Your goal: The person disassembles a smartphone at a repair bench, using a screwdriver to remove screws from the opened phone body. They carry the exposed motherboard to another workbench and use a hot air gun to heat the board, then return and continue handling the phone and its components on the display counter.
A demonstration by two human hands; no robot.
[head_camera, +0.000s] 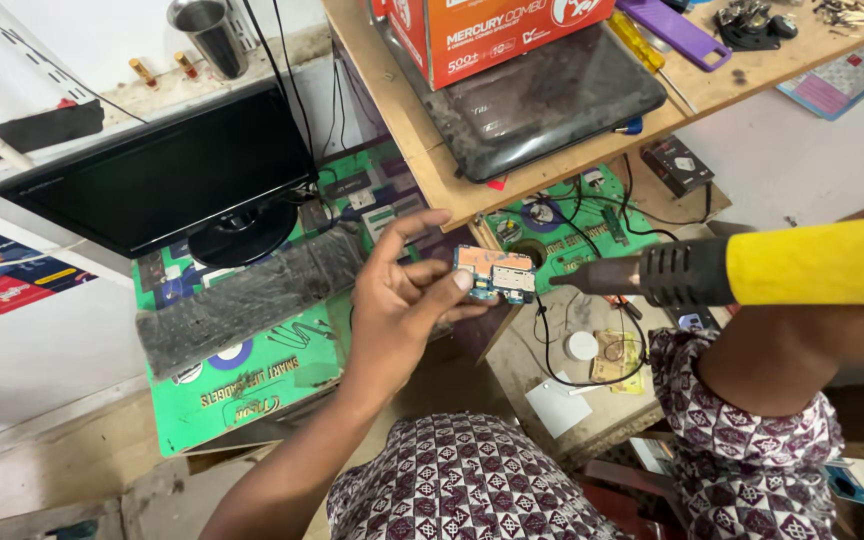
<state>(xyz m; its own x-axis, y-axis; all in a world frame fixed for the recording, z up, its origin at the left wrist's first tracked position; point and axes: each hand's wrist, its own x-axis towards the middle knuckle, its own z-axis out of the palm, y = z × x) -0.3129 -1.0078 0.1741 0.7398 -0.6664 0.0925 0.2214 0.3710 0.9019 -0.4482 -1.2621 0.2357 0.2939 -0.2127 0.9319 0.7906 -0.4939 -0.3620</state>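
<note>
Small circuit board (495, 274) pinched between fingertips (460, 281) of left hand (407, 300). Right hand out of view; yellow hot-air gun (752, 270) pointing at board from right. Keyboard (247, 297), monitor (167, 175) left.

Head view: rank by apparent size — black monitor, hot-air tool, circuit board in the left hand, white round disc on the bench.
1. black monitor
2. hot-air tool, though it is nearer the camera, so its look is inflated
3. circuit board, held in the left hand
4. white disc
</note>
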